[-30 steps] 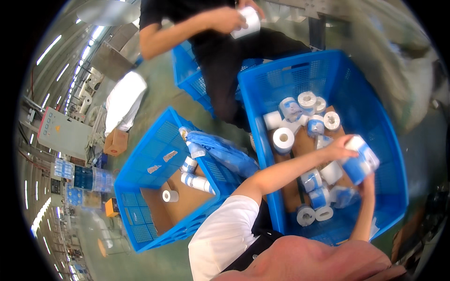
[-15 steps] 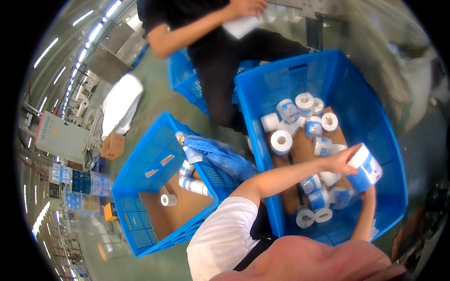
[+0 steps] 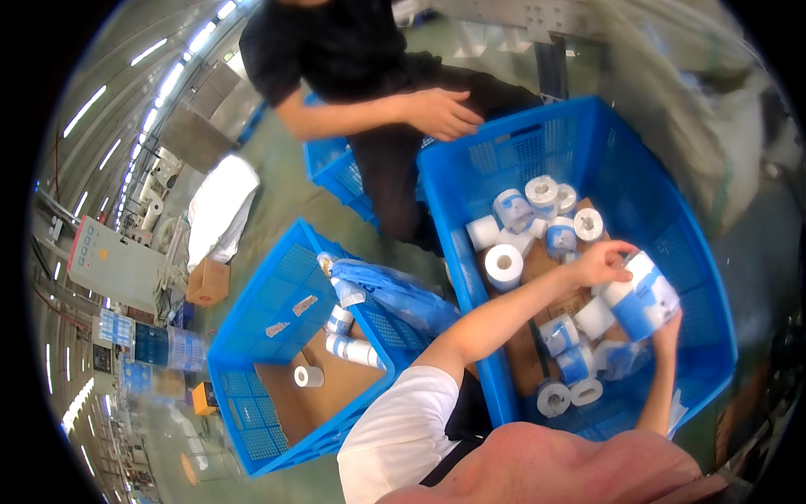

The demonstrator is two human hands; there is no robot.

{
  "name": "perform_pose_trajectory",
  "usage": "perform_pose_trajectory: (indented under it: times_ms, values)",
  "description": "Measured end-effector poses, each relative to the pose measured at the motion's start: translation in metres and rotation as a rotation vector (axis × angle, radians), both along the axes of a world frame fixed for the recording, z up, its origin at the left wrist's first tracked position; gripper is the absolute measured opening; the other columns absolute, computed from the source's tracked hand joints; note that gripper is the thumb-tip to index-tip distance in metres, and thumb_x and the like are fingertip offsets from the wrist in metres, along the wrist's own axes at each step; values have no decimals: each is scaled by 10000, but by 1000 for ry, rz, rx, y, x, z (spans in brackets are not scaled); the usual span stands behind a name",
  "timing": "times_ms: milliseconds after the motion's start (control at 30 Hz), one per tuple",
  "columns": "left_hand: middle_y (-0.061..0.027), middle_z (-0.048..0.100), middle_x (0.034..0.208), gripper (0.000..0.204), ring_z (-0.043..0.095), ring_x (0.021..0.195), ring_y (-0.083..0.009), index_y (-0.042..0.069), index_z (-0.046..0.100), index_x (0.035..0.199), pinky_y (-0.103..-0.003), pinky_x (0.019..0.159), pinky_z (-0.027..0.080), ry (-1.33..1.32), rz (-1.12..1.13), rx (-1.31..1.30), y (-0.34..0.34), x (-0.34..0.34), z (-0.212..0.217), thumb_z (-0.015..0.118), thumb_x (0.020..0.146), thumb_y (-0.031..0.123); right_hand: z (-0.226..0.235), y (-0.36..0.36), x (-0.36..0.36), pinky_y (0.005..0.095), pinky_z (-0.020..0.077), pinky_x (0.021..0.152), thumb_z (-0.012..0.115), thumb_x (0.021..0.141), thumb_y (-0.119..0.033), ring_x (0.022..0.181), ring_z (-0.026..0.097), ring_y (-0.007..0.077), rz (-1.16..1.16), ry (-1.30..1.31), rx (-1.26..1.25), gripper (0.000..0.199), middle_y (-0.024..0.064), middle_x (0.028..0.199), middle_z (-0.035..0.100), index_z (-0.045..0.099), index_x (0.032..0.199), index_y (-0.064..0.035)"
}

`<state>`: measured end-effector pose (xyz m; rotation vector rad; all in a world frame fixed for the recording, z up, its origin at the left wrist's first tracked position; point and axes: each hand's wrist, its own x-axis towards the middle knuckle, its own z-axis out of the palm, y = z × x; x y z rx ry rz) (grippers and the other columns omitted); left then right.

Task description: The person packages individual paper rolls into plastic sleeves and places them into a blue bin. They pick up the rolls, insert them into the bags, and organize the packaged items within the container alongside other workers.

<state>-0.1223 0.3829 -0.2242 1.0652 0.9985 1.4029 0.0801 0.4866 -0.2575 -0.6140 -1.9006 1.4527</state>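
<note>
A toilet paper roll [image 3: 641, 299] in blue and white wrap is held up over the large blue crate [image 3: 703, 294]. My right hand [image 3: 667, 329] supports it from the lower right, its fingers partly hidden behind the roll. With bent fingers and thumb, my left hand [image 3: 598, 265] grips the roll's upper left edge; whether it pinches the wrap or the paper is hard to tell. Beneath, several wrapped and bare rolls lie loose on brown cardboard, among them a bare white roll [image 3: 504, 267] and crumpled clear plastic [image 3: 621, 359].
A smaller blue crate [image 3: 243, 382] at left holds a few rolls on cardboard, with blue printed film [image 3: 390, 290] over its edge. Across the large crate, a person in black rests a hand [image 3: 441, 114] near its rim. A cardboard box [image 3: 208, 281] stands far left.
My left hand has shifted up and left along the roll, which has tilted. The other person's hand has come down toward the crate's rim; the white item it held is out of sight.
</note>
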Motion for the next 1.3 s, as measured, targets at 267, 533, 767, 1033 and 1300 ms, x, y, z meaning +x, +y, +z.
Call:
perform_pose_trajectory:
  times_ms: [267, 533, 767, 1033, 1300]
  values:
    - [-86, 603, 870, 237, 586, 752, -156, 26, 553, 929, -283, 695, 461, 553, 591, 266, -7, 3, -4, 606, 698, 20, -29, -34, -17, 285, 425, 798, 477, 781, -39, 959, 524, 177, -144, -86, -424, 373, 120, 1074, 535, 437, 1145, 36]
    - [-52, 544, 577, 308, 532, 540, -207, 19, 556, 996, -296, 523, 373, 1341, 482, 765, -27, 40, 25, 562, 692, 65, -20, -34, -26, 259, 448, 524, 411, 846, -232, 690, 570, 163, -210, -47, -999, 240, 54, 854, 585, 507, 974, -53]
    - [-138, 544, 1061, 714, 596, 752, -257, 59, 370, 1250, -303, 684, 479, 973, -69, 241, -44, 48, 8, 689, 659, 301, -22, 2, -19, 368, 480, 752, 361, 881, -254, 795, 576, 221, -328, 306, -991, 305, 105, 929, 588, 517, 1032, -41]
    - [-137, 576, 998, 365, 559, 907, -190, -35, 444, 1114, -300, 811, 439, 700, 517, 62, 6, 6, 5, 556, 824, 157, -7, -8, 0, 352, 460, 759, 467, 842, -211, 850, 575, 206, -293, 258, -885, 314, 95, 949, 596, 509, 1086, -17]
    - [-102, 575, 988, 385, 565, 867, -166, -35, 501, 1048, -288, 756, 444, -473, 29, -291, 6, -23, 27, 445, 884, 309, 32, -26, -15, 253, 474, 647, 459, 846, -404, 760, 567, 115, 195, -55, -628, 430, 57, 893, 597, 555, 1001, -15]
